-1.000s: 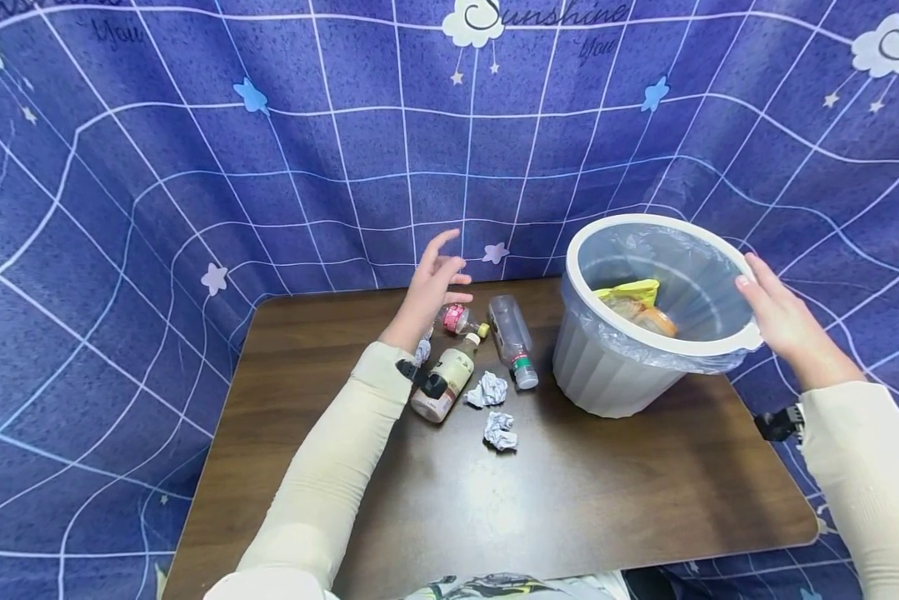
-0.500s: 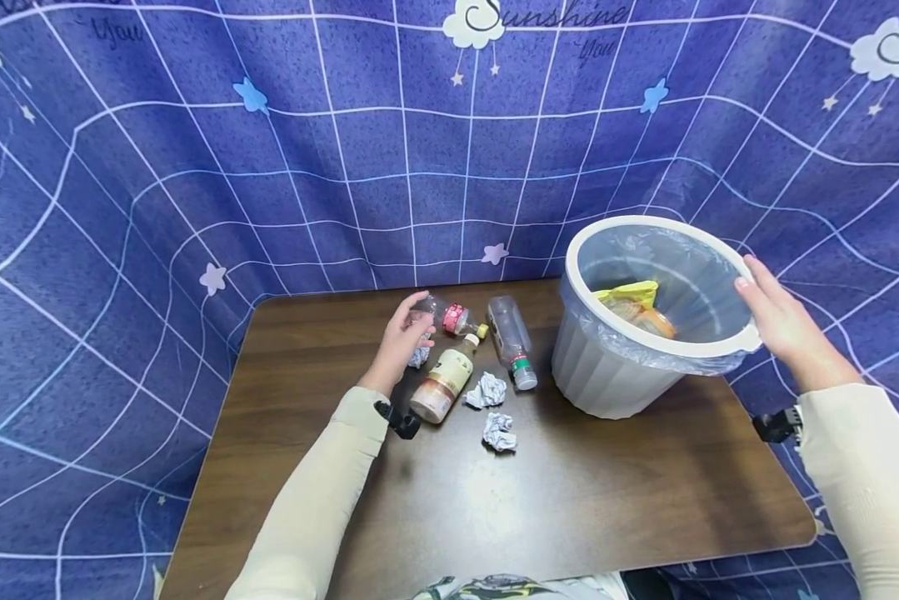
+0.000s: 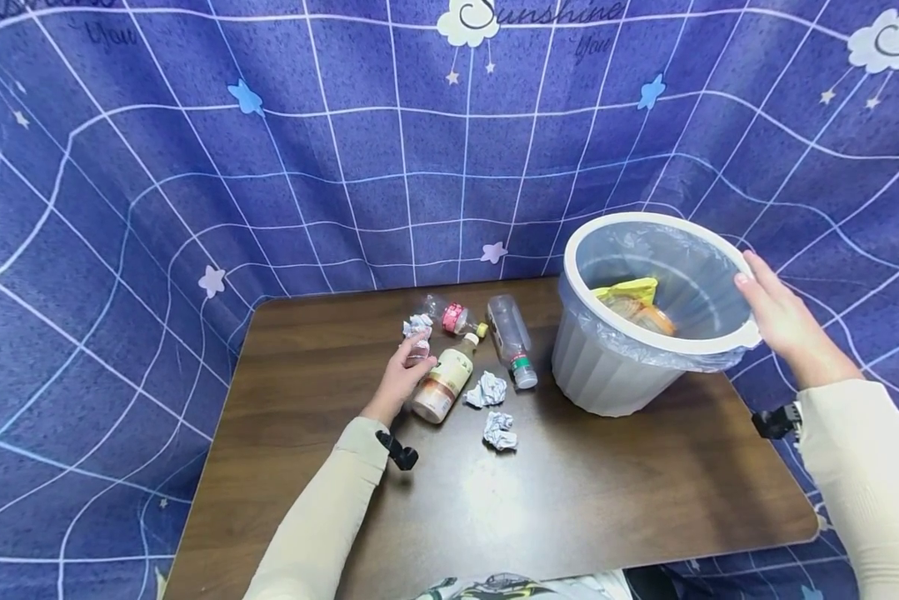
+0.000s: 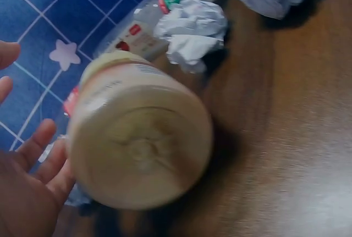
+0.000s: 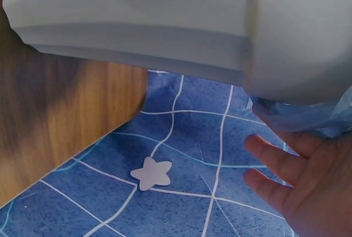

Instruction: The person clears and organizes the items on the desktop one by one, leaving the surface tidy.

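My left hand, fingers spread and loosely bent, is beside a bottle with a cream label that lies on its side. The left wrist view looks at the base of this bottle, the fingertips right at its edge. A crumpled paper ball sits just beyond that hand. On the right, my right hand rests at the white rim of a grey bin lined with a clear bag. In the right wrist view its fingers are loosely extended below the bin's side and the bag.
A small clear bottle with a red label and a clear bottle with a green band lie behind. Two more paper balls, one nearer and one farther, lie on the brown table. A yellow wrapper is inside the bin.
My left hand has come down from above the bottles, first leftward, then toward me, to beside the cream-labelled bottle. The right hand and the bin stay in place.
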Demonstrator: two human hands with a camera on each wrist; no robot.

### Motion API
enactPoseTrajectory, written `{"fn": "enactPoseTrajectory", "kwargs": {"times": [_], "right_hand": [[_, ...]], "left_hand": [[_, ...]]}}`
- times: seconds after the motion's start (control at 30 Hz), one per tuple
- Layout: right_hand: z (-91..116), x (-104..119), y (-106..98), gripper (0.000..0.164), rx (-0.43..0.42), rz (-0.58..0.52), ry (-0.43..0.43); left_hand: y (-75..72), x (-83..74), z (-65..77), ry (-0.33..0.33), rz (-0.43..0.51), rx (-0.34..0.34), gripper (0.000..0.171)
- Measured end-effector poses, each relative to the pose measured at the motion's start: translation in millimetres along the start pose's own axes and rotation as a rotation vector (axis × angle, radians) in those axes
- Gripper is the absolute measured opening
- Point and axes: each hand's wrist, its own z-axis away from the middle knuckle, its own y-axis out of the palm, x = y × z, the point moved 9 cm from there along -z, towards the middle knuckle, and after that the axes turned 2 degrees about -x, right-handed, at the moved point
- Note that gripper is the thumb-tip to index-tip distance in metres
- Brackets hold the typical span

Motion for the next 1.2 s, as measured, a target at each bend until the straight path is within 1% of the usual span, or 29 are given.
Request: {"fn": "enactPoseTrajectory", "kwargs": {"times": [0.13, 0.17, 0.33, 0.4, 0.53, 0.6, 0.63, 0.73, 0.8, 0.87, 1.03, 1.2], "right_hand": [[0.0, 0.3, 0.0, 0.063, 0.004, 0.006, 0.004], [0.1, 0.2, 0.0, 0.063, 0.005, 0.005, 0.005], [1.0, 1.0, -0.3, 0.063, 0.001, -0.002, -0.001], [0.8, 1.4, -0.4, 0.063, -0.001, 0.001, -0.006], [-0.5, -0.3, -0.6, 0.063, 0.004, 0.000, -0.004], [-0.9, -1.2, -0.6, 0.063, 0.005, 0.000, -0.002], [-1.1, -1.5, -0.6, 0.063, 0.005, -0.002, -0.001], [-1.8, -1.7, -0.7, 0.063, 0.003, -0.002, -0.004], [-2.0, -1.4, -0.7, 0.063, 0.003, -0.002, -0.007], [-1.7, -1.7, -0.7, 0.063, 0.004, 0.003, -0.008], [-0.3, -5.0, -1.0, 0.063, 0.001, 0.004, 0.001], [-0.9, -4.0, -1.1, 0.063, -0.006, 0.009, -0.006]], "left_hand": [[3.5, 29.3, -3.2, -0.005, -0.012, -0.024, 0.059], [4.2, 34.1, -2.8, -0.002, -0.021, -0.031, 0.059], [8.1, 45.6, 0.4, 0.000, -0.078, -0.024, 0.061], [9.7, 48.1, 1.8, -0.006, -0.098, -0.015, 0.063], [14.3, 51.0, 3.9, 0.007, -0.142, 0.012, 0.067], [17.2, 53.1, 4.9, -0.002, -0.159, 0.029, 0.068], [19.0, 54.5, 5.6, -0.011, -0.164, 0.041, 0.068], [21.9, 59.6, 8.2, -0.073, -0.160, 0.056, 0.068], [22.5, 62.7, 9.7, -0.114, -0.156, 0.054, 0.066], [22.2, 64.2, 11.0, -0.135, -0.149, 0.043, 0.065], [21.3, 66.9, 11.1, -0.135, -0.143, 0.022, 0.065], [16.2, 64.7, 8.0, -0.127, -0.145, -0.014, 0.065]]}}
